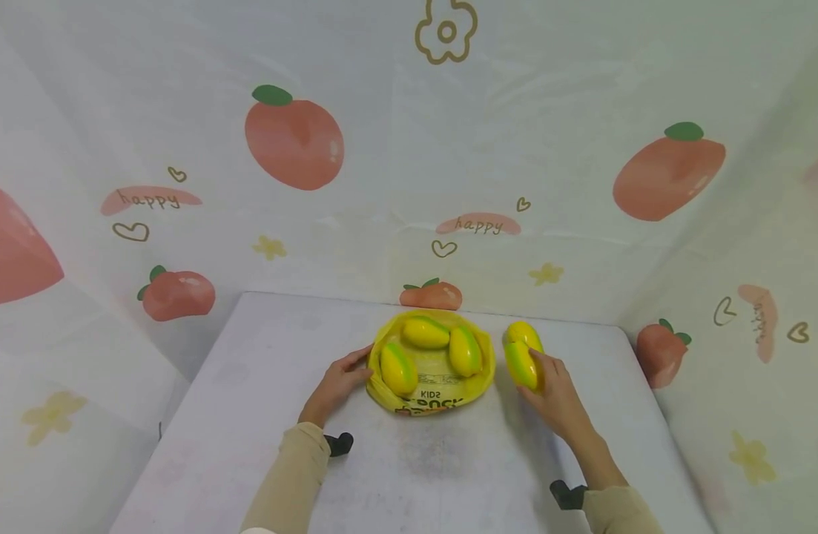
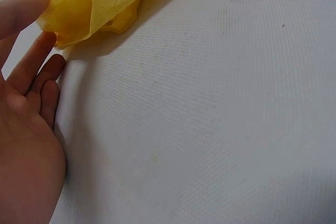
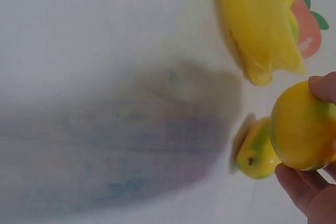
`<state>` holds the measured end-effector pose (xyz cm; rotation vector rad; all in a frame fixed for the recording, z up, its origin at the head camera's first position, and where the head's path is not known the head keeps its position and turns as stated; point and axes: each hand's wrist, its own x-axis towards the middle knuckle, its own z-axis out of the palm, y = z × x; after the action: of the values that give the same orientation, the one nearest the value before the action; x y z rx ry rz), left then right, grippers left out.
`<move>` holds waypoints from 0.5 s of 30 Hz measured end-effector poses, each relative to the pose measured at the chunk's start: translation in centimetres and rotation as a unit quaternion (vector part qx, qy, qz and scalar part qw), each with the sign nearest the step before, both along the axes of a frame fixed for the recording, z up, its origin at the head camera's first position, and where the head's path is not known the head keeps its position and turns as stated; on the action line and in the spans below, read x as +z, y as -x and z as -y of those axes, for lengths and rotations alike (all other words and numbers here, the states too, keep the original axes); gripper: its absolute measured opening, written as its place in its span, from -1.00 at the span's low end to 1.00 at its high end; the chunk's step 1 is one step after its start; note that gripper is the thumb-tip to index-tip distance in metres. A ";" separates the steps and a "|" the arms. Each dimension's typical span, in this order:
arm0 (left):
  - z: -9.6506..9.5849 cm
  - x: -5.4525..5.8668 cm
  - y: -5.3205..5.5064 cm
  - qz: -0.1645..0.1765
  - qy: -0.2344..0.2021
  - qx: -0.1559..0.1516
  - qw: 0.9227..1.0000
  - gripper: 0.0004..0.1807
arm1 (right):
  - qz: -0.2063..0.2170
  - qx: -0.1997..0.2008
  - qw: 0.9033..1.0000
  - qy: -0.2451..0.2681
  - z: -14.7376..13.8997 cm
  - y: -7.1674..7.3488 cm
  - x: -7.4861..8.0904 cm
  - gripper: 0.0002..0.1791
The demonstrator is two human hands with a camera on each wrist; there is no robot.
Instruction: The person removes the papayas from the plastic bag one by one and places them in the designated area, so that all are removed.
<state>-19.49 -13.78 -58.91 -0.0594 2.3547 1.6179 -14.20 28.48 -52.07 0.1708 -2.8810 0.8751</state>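
Observation:
A yellow plastic bag (image 1: 486, 347) with dark printing lies spread open on the table, its rim turned up. Inside it are three yellow-green mangoes: one at the back (image 1: 425, 333), one at the right (image 1: 465, 353) and one at the left (image 1: 398, 369). My left hand (image 1: 337, 387) holds the bag's left edge; in the left wrist view the yellow film (image 2: 100, 14) sits between thumb and fingers. To the right of the bag, my right hand (image 1: 557, 399) grips another mango (image 3: 300, 129) above the table. Just beyond it a further mango (image 3: 257, 150) lies on the table.
The white table (image 1: 248, 415) has its back edge against a white cloth wall (image 1: 375, 245) printed with fruit. More cloth hangs at left and right. A dark device part (image 1: 340, 444) is at the left wrist, another (image 1: 569, 495) at the right.

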 end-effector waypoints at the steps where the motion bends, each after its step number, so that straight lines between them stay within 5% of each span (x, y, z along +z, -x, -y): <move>1: 0.0 0.0 0.0 0.000 0.002 -0.001 1.000 -0.41 | 0.005 -0.003 1.000 0.000 -0.1 -0.1 -0.1 -0.21; 15: 0.1 -0.1 0.1 0.007 -0.006 -0.002 1.000 -0.40 | 0.044 -0.021 0.999 0.004 -1.0 -1.7 -2.3 -0.16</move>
<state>-19.63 -13.84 -58.98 -0.0637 2.3330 1.6235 -12.50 29.44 -54.33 0.0734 -2.9494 0.9084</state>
